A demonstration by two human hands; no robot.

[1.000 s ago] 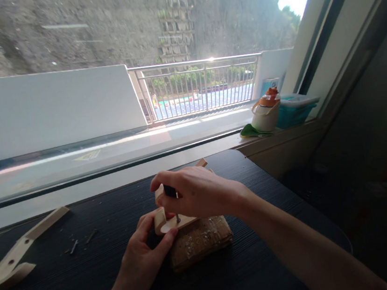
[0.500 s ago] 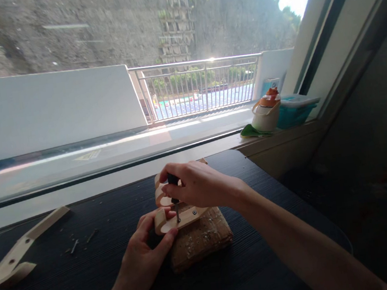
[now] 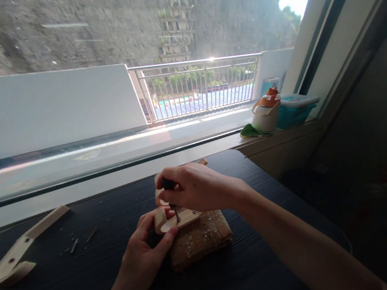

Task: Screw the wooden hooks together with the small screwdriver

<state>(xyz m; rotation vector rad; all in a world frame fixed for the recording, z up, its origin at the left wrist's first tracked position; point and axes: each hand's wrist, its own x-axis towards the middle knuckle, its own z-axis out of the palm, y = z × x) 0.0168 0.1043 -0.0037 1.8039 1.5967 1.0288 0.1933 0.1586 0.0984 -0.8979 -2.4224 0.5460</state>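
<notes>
My right hand is closed around the black handle of a screwdriver. The shaft points down, its tip at a screw in a pale wooden hook-shaped piece. A second screw shows farther along that piece. My left hand grips the curved end of the same piece, thumb in front and fingers behind. The piece rests on a rough, worn wooden block. Another curved wooden piece lies just behind, partly hidden by my right hand.
On the dark table, a similar hooked wooden piece lies at the left, with several loose screws beside it. Along the window sill stand a white bottle with an orange top, a green leaf-shaped item and a teal box.
My right hand has shifted slightly left and lower, and the screwdriver handle now tilts more to the left. My left hand and the wooden piece stay in place.
</notes>
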